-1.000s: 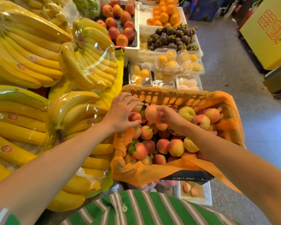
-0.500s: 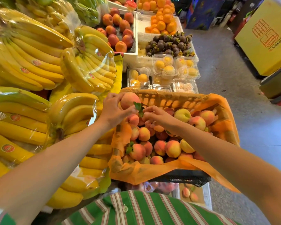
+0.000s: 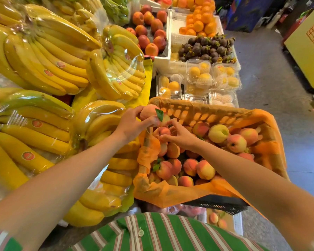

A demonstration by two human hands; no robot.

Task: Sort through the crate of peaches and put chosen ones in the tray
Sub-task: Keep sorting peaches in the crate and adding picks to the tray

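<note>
Red oval stickers on the wrapped bananas left of the crate carry print too small to read, and a yellow box far right of it bears red characters I cannot make out. Right of the crate the floor is grey concrete. The crate, black mesh lined with orange cloth, holds many peaches. Over its far left corner the left hand grips a peach with a green leaf. The right hand, fingers curled, touches a second peach just below; whether it pinches it I cannot tell. Beyond the crate stand clear boxes of yellow fruit, and a tray with two peaches shows under its near edge
</note>
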